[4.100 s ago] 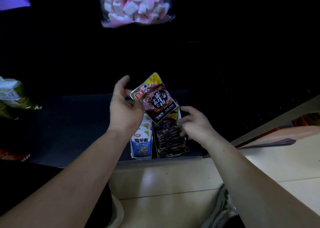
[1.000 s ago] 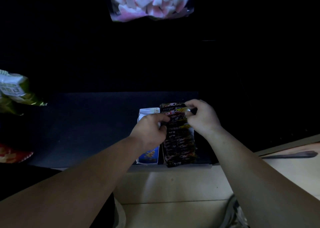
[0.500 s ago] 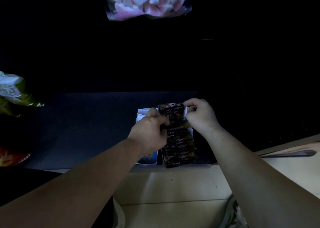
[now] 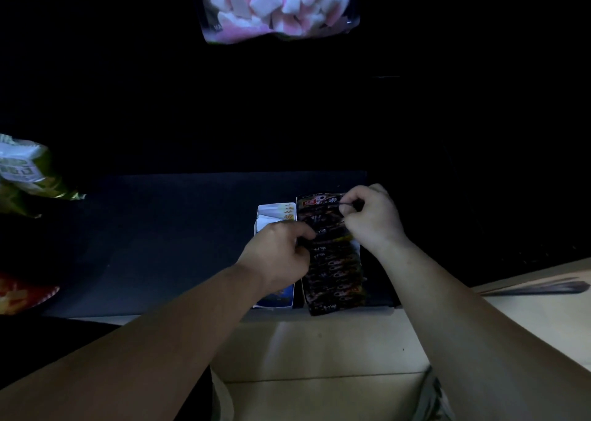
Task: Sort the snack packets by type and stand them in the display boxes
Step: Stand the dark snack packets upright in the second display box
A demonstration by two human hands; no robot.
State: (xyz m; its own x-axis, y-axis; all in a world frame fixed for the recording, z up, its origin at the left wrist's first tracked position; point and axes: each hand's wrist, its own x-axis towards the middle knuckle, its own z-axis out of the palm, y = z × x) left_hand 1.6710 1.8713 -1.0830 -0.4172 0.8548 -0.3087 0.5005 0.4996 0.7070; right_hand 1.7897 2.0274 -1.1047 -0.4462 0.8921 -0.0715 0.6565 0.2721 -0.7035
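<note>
Head camera, near to far: pale floor tiles [image 4: 319,350], then the dark table [image 4: 153,248], where both hands work the row of dark glossy snack packets [image 4: 332,276] standing in the right-hand display box. The dark packet held aloft four seconds ago is now tucked into that row. The left hand [image 4: 278,257] is curled against the row's side beside the blue-and-white packets' box [image 4: 275,215]; the right hand [image 4: 371,219] pinches the rear packet's top edge. Beyond hangs a clear bag of pink-and-white marshmallows [image 4: 278,4]. Sorting looks nearly finished.

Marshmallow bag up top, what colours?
Pink and white pieces in a clear bag, seen in the head view.
</note>
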